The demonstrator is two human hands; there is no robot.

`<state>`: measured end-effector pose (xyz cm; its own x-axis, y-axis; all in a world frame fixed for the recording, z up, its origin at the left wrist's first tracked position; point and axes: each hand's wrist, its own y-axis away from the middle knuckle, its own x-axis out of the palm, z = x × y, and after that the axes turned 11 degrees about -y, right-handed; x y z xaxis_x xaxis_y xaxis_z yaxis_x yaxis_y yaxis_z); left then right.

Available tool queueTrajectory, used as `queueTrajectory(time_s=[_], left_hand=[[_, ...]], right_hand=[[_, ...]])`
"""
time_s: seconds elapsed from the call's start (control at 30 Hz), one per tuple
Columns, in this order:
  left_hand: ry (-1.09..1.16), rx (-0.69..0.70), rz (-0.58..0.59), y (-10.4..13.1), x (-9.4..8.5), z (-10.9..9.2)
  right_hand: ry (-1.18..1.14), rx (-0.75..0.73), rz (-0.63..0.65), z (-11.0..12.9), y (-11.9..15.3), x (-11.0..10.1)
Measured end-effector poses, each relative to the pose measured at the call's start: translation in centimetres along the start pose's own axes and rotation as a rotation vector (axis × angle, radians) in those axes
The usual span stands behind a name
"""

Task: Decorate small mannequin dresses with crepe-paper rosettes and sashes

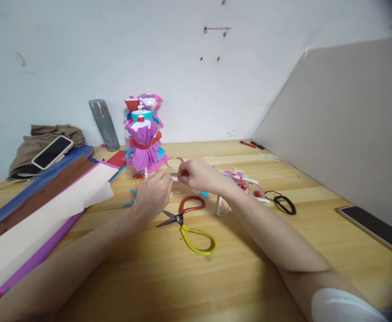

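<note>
A short white strip (pixel 174 178) spans the small gap between my two hands; whether it is paper or tape I cannot tell. My left hand (pixel 154 193) is closed in a pinch at the strip's left end. Its right end is pinched by my right hand (pixel 196 173), whose fingers are curled. Just below lies a pair of scissors (pixel 179 219) with one red and one yellow handle, blades apart and pointing left. Behind my left hand stand several small dress forms, the front one wearing a purple paper dress (pixel 144 150). Blue scraps (pixel 128 204) lie left of that hand.
Coloured paper sheets (pixel 48 214) cover the left side, with a phone (pixel 52 152) on brown cloth (pixel 65 133) behind. A grey bottle (pixel 105 127) leans near the wall. Paper scraps (pixel 241 179), a black cord loop (pixel 284 205) and another phone (pixel 377 228) lie rightward.
</note>
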<state>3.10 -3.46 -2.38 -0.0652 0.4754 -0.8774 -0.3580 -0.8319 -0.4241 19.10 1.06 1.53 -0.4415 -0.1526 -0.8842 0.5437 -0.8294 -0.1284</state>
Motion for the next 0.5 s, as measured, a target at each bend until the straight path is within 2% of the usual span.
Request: queueTrajectory(time_s=[0.1, 0.27, 0.37, 0.5], left_hand=[[0.025, -0.024, 0.006, 0.0, -0.1, -0.2], [-0.068, 0.069, 0.001, 0.2, 0.4, -0.6], [-0.133, 0.13, -0.096, 0.5, 1.1, -0.8], [-0.182, 0.13, -0.272, 0.7, 1.8, -1.0]], right_hand=[[-0.003, -0.006, -0.01, 0.0, 0.1, -0.1], [-0.008, -0.014, -0.026, 0.2, 0.3, -0.1], [-0.009, -0.013, -0.019, 0.3, 0.3, 0.0], [-0.01, -0.014, -0.006, 0.3, 0.3, 0.3]])
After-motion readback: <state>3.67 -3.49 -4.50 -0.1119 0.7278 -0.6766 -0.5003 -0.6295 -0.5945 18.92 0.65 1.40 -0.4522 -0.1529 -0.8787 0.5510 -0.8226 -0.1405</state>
